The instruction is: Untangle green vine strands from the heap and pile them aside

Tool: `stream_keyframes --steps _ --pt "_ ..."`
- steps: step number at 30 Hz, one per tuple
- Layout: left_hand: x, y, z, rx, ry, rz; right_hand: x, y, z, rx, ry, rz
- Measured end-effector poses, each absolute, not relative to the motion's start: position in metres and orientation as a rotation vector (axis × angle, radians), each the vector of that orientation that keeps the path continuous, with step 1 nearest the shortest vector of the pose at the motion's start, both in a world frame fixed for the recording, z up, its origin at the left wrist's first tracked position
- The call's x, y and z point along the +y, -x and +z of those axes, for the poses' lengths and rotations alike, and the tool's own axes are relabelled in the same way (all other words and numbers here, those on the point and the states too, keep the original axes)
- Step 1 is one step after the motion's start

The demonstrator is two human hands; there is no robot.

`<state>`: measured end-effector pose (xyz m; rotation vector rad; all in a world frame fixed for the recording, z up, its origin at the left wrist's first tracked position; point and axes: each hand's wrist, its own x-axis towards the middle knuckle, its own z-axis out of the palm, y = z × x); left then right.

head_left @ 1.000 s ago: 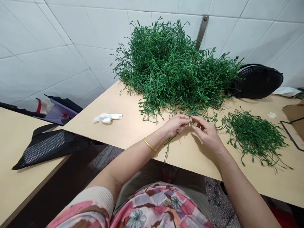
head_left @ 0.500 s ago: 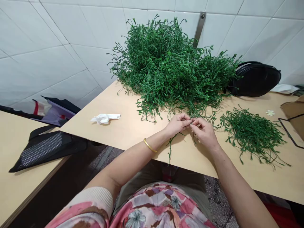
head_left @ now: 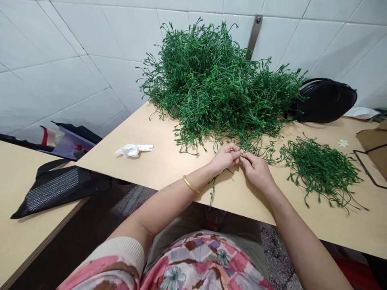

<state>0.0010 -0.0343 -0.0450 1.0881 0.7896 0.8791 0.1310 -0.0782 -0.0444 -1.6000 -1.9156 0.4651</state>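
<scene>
My left hand point(head_left: 225, 158) and my right hand point(head_left: 256, 170) meet fingertip to fingertip over the near part of the table. The left fingers pinch a thin green artificial stem point(head_left: 213, 187), whose lower end trails below the wrist toward the table edge. The right thumb and forefinger are closed at the same spot, on a bit of stem mostly hidden by the fingers. Just beyond the hands rises a big tangled heap of green plastic stems point(head_left: 211, 84) with small budded tips. To the right of my right hand lies a smaller pile of similar stems point(head_left: 322, 171).
A crumpled white tissue point(head_left: 133, 150) lies on the table point(head_left: 115, 129) to the left. At the right are a black round case point(head_left: 328, 100), a small pale flower point(head_left: 343, 143) and a brown bag point(head_left: 375, 147). A black mesh bag point(head_left: 53, 191) rests on the lower-left surface.
Both hands have shifted slightly left, still joined at the fingertips. My right fingers have closed more tightly, and the trailing stem has moved a little left.
</scene>
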Motion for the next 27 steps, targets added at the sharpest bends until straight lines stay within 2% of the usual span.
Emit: stream_keyframes --steps 4,7,15,18,20,24,27 --pt "-0.036 -0.004 -0.044 0.804 -1.093 0.908 -0.09 -0.129 -0.035 -2.136 1.742 0.2" --pt "-0.039 -0.007 -0.046 0.796 -1.164 0.912 -0.101 -0.127 -0.029 -2.185 1.843 0.168" --pt "-0.04 -0.012 -0.055 0.841 -1.33 0.912 -0.129 -0.118 -0.029 -1.926 1.732 0.629" --pt "-0.035 -0.012 -0.056 0.892 -1.286 0.972 -0.16 -0.111 -0.013 -2.022 1.575 0.757" --pt "-0.032 -0.011 -0.056 0.889 -1.29 0.984 -0.178 -0.115 0.003 -2.082 1.518 0.608" --pt "-0.034 -0.005 -0.054 0.811 -1.333 0.966 -0.175 -0.163 0.027 -1.691 1.758 -0.311" --pt "-0.038 -0.002 -0.052 0.789 -1.317 0.976 -0.148 -0.224 0.025 -1.542 1.9 -0.596"
